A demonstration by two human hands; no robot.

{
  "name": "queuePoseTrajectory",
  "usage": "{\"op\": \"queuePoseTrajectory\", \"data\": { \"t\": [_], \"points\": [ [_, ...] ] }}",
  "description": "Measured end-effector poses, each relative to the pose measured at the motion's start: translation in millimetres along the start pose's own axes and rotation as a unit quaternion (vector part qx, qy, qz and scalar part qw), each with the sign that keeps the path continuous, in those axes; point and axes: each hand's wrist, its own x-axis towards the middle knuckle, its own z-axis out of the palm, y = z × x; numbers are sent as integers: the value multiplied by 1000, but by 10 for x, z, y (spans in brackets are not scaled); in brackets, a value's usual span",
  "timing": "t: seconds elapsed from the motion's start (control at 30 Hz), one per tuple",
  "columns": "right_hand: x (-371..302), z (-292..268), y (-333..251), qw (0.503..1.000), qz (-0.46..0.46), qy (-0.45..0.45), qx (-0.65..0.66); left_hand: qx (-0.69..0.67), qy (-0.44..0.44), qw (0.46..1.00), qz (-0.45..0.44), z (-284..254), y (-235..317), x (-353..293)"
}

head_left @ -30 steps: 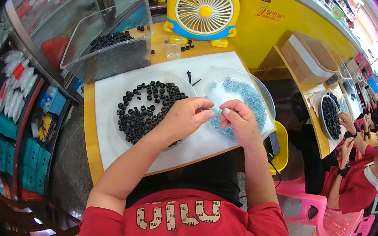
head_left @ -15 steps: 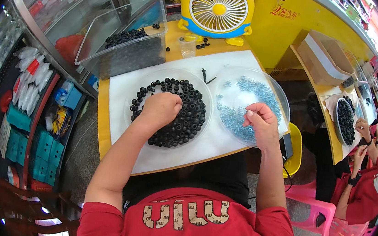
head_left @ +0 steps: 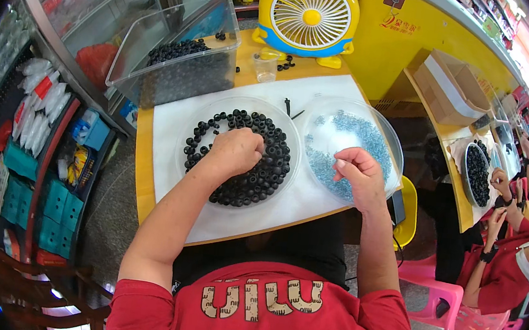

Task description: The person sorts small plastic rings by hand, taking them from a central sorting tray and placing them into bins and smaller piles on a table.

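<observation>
My left hand (head_left: 237,152) is closed over a shallow round clear tray (head_left: 298,136) of black round pieces with holes (head_left: 271,166). Its knuckles face up, and whatever the fingertips grip is hidden beneath them. To the right, a second round clear tray (head_left: 400,140) holds many tiny pale-blue glassy pieces (head_left: 376,144), with a bare patch in its middle. Above that tray's front part is my right hand (head_left: 363,178), thumb and forefinger pinched together. Anything between them is too small to make out.
Both trays rest on a white sheet (head_left: 183,111) on a wooden table. Behind stand a clear bin (head_left: 157,83) of black pieces, a small clear cup (head_left: 265,68) and a yellow fan (head_left: 309,18). A yellow bucket (head_left: 408,212) is at right, near a co-worker's pink chair (head_left: 449,313).
My left hand has shifted slightly rightward over the black pieces. The right hand has drawn a little left and down, its fingers curled closer together. The whole view has tilted slightly.
</observation>
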Motion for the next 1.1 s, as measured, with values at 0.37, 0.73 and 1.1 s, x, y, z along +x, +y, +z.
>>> {"op": "queuePoseTrajectory", "data": {
  "t": [0.37, 0.73, 1.1],
  "points": [
    [-12, 103, 3, 999, -1, -8, -38, -53, 139, 986, 79, 137, 7, 55],
    [-21, 262, -8, 999, 28, -42, -20, -749, 0, 662, 4, -63, -238, -311],
    [160, 1060, -112, 988, 23, -142, -59, -830, -6, 557, 33, 95, -459, -507]
  ]
}}
